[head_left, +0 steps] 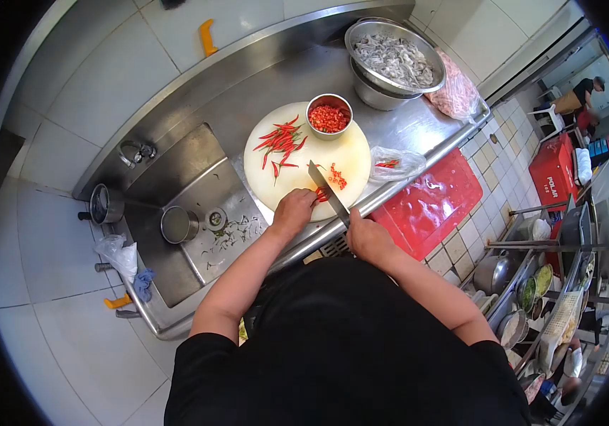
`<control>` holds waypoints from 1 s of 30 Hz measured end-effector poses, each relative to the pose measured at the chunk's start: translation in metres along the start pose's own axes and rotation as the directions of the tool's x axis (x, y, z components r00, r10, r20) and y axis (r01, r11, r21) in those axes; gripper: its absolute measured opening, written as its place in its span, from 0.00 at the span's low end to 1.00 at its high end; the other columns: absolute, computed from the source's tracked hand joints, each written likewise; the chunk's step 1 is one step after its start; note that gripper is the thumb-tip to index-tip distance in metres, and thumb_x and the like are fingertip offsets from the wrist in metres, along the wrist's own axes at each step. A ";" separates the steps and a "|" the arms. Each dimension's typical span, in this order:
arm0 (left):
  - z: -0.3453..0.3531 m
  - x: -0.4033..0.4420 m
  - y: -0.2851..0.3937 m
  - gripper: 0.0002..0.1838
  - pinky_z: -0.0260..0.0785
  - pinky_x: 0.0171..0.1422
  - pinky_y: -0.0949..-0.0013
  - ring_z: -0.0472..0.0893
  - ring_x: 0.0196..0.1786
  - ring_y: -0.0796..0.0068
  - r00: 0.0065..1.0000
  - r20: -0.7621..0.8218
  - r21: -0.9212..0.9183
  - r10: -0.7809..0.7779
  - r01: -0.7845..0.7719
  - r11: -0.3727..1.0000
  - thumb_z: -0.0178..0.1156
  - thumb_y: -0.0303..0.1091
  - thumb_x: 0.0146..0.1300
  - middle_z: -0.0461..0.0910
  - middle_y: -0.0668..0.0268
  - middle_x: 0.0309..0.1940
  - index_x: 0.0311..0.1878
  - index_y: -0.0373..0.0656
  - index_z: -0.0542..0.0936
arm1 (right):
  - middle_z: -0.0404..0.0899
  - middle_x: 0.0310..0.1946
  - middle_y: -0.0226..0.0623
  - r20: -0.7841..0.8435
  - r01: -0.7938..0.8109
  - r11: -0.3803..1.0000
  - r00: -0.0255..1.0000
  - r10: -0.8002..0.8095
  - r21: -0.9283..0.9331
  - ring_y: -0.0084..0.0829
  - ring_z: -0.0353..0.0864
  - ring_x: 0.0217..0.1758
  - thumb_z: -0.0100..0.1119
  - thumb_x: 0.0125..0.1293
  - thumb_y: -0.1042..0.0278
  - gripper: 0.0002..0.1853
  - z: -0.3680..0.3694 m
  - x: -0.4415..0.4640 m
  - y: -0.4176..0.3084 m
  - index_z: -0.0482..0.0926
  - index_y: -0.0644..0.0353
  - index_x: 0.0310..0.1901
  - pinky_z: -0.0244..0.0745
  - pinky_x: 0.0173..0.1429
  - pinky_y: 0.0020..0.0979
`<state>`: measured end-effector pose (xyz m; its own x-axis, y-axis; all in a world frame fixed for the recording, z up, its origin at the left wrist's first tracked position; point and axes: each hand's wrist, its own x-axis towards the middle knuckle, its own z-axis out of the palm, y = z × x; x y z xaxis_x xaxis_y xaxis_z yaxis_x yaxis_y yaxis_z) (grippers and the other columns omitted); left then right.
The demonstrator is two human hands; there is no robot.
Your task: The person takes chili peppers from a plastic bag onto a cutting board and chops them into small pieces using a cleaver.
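My right hand (368, 240) is closed round the handle of a kitchen knife (324, 186), its blade slanting over the front of a round white cutting board (262, 170). With curled fingers, my left hand (294, 215) presses red chillies (322, 194) against the board beside the blade. Chopped chilli pieces (336, 177) lie just right of the knife. Whole red chillies (282, 142) are heaped at the board's back left. A metal bowl (329, 117) of chopped chilli stands on the board's back edge.
Left of the board is a sink (177, 263) with a metal pot (179, 225) and green scraps. A large bowl (394, 60) of greyish food and a bag of pink meat (453, 89) stand back right. A plastic bag (398, 165) touches the board's right side.
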<state>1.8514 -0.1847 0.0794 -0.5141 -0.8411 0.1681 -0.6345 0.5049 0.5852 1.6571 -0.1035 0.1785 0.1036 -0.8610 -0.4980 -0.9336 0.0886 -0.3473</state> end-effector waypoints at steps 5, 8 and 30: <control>0.005 0.002 -0.007 0.07 0.75 0.50 0.56 0.82 0.44 0.54 1.000 -0.012 0.016 0.027 -0.027 1.000 0.65 0.34 0.63 0.83 0.58 0.35 0.38 0.40 0.81 | 0.82 0.40 0.66 0.030 -0.004 1.000 1.000 0.004 -0.024 0.57 0.85 0.47 0.45 0.68 0.72 0.12 -0.034 0.019 -0.020 0.67 0.70 0.50 0.79 0.52 0.52; 0.004 -0.002 -0.005 0.08 0.75 0.50 0.56 0.82 0.44 0.54 0.999 -0.032 0.012 0.019 -0.019 1.000 0.65 0.35 0.63 0.83 0.58 0.36 0.38 0.40 0.81 | 0.83 0.35 0.64 0.017 0.056 0.998 0.998 -0.056 0.009 0.59 0.86 0.42 0.45 0.68 0.71 0.14 -0.019 -0.001 -0.011 0.66 0.73 0.51 0.80 0.49 0.53; 0.010 -0.002 -0.016 0.09 0.76 0.49 0.58 0.82 0.43 0.57 1.000 -0.011 -0.033 0.006 -0.006 0.999 0.66 0.38 0.63 0.82 0.61 0.35 0.38 0.42 0.82 | 0.80 0.39 0.70 0.060 0.014 1.000 0.998 -0.013 -0.016 0.59 0.84 0.47 0.47 0.70 0.70 0.14 -0.024 0.004 -0.016 0.65 0.70 0.51 0.78 0.52 0.54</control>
<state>1.8568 -0.1897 0.0618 -0.5111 -0.8404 0.1805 -0.6122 0.5033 0.6099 1.6639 -0.1207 0.2008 0.1364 -0.8302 -0.5405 -0.9375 0.0681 -0.3413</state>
